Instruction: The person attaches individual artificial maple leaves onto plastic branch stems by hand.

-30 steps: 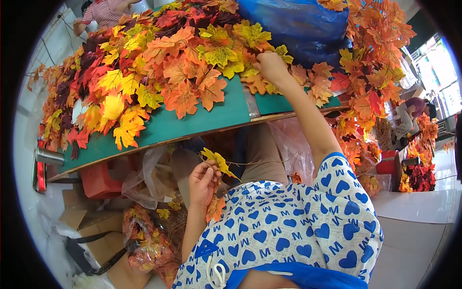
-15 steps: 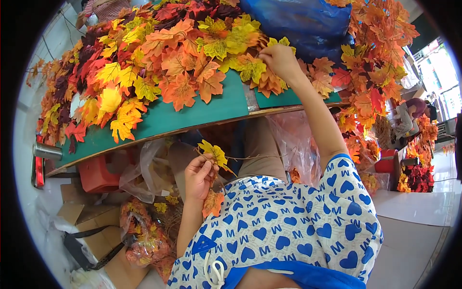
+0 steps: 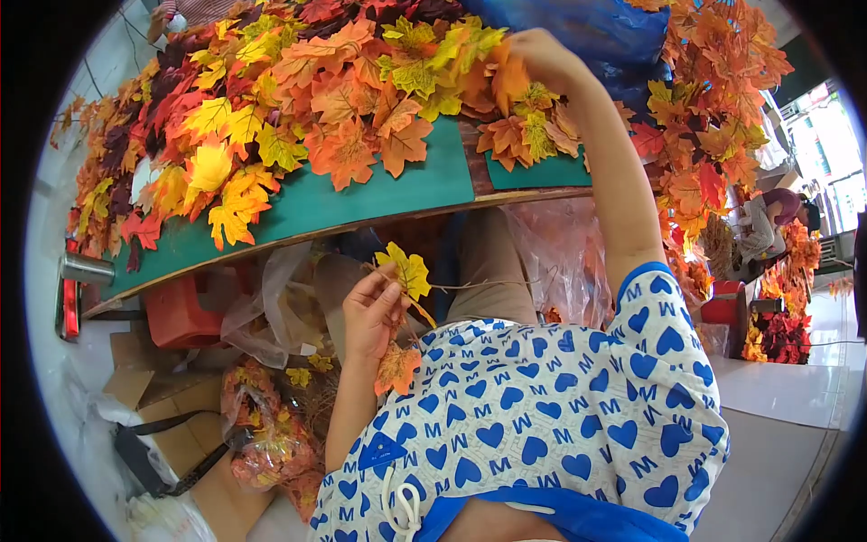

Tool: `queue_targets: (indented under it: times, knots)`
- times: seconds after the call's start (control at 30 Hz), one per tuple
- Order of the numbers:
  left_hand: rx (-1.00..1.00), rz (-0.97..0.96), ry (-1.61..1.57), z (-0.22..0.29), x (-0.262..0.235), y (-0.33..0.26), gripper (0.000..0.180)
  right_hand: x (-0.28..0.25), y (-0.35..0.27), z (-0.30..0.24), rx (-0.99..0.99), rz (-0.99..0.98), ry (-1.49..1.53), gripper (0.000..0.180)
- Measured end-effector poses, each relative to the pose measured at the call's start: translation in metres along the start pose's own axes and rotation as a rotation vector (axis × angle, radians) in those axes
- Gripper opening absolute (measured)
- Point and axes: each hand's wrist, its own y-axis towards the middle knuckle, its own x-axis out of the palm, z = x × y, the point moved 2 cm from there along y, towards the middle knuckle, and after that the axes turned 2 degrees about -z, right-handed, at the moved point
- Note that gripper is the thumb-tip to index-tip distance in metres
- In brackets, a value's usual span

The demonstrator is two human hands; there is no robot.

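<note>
In front of my body, my left hand (image 3: 372,312) pinches a thin brown stem garland. A yellow artificial maple leaf (image 3: 408,274) stands up beside the fingertips, and an orange leaf (image 3: 397,369) hangs below the hand. The bare brown stem (image 3: 483,286) trails off to the right. Over the table, my right hand (image 3: 542,59) is closed, with a motion-blurred orange artificial leaf (image 3: 510,79) at its fingertips. Beneath it lies a small bunch of orange and yellow leaves (image 3: 535,137). Just left of that hand spreads the big leaf pile (image 3: 343,95).
A blue plastic bag (image 3: 601,41) sits behind my right hand on the green-topped table (image 3: 388,185). Orange leaf garlands (image 3: 709,135) hang at the right. Below are a red stool (image 3: 185,316), a clear bag of leaves (image 3: 266,443) and cardboard (image 3: 226,501). Another person (image 3: 766,226) bends at far right.
My right hand has moved up and away from the small bunch, an orange leaf blurred at its fingers. My left hand keeps its hold on the stem garland, almost still.
</note>
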Motion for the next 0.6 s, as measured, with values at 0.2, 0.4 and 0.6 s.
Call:
queue_targets:
  times: [0.2,0.4,0.6]
  knots:
    - [0.049,0.061,-0.007,0.009,0.017,0.004,0.040,0.057,-0.040,0.032,-0.182,0.144,1.212,0.016]
    - [0.211,0.087,0.077,0.025,0.043,0.009,0.039,0.194,-0.165,0.003,0.242,0.124,1.091,0.014]
    - [0.244,0.076,0.083,0.027,0.049,0.007,0.040,0.238,-0.186,0.030,0.244,0.118,1.141,0.010]
